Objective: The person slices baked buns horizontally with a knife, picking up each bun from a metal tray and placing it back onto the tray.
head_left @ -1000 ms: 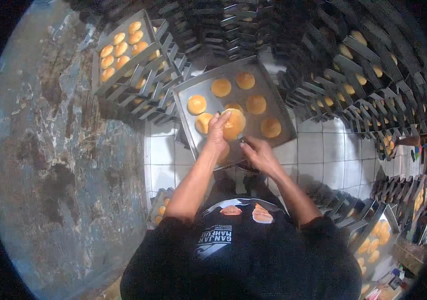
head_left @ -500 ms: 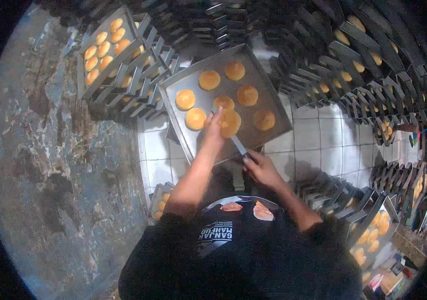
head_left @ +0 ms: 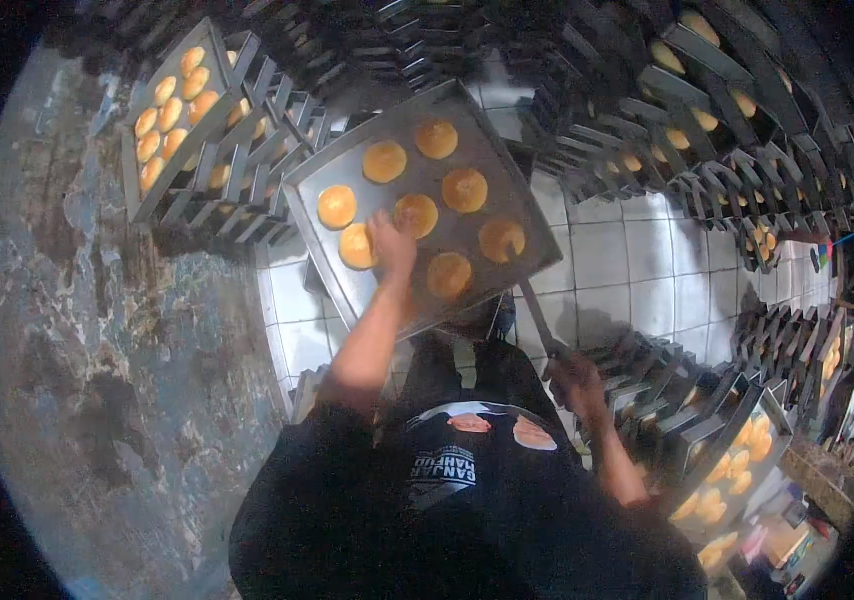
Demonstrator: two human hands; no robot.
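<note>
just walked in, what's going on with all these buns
A person stands over a metal tray holding seven round golden buns. The left hand reaches onto the tray, between two buns near its left side. The right hand is drawn back off the tray and grips a long knife, its blade pointing toward the tray's lower edge. Around them are stacks of more trays, many loaded with buns, on a tiled floor.
</note>
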